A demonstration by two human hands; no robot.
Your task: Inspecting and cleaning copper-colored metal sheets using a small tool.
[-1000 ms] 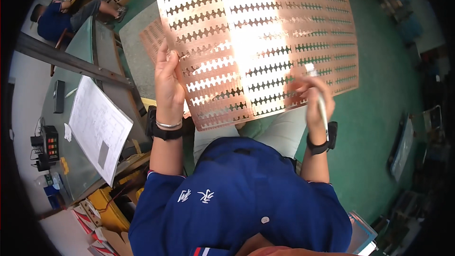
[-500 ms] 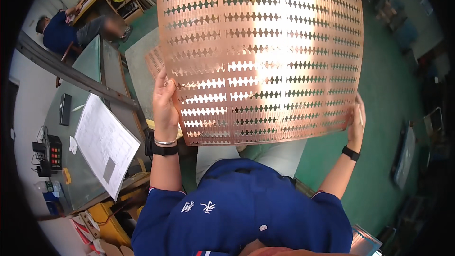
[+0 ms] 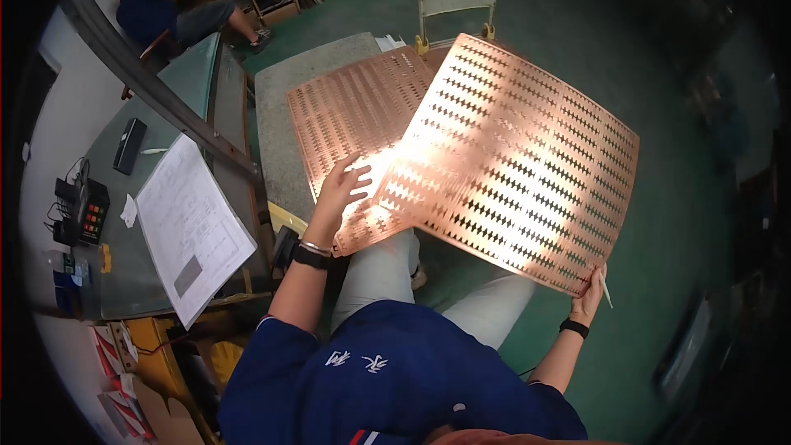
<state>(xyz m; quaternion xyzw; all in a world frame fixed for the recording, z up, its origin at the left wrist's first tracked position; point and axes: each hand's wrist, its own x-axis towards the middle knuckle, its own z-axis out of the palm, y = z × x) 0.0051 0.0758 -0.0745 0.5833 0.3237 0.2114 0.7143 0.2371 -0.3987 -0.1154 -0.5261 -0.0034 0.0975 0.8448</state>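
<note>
A large copper-coloured perforated metal sheet (image 3: 512, 166), with rows of toothed slots, hangs tilted over my lap. My right hand (image 3: 587, 295) grips its lower right corner; a thin white pen-like stick (image 3: 606, 288) pokes out from the same hand. My left hand (image 3: 336, 191) is open, fingers spread, over the near left part of a second perforated copper sheet (image 3: 354, 109). Whether those fingers touch the metal I cannot tell. That second sheet lies on a grey table (image 3: 276, 128), its right side hidden under the raised one.
Left of me stands a glass-topped desk (image 3: 177, 86) with a printed drawing sheet (image 3: 198, 222), a black case (image 3: 129, 146) and a keypad device (image 3: 89, 210). A metal post (image 3: 156, 99) crosses above it. Beyond, a person (image 3: 156, 12) sits at a shelf desk. A trolley (image 3: 457, 0) stands ahead.
The raised sheet has swung right and tilted, uncovering the second sheet on the table. My left hand has let go of its left edge; my right hand has moved lower and nearer.
</note>
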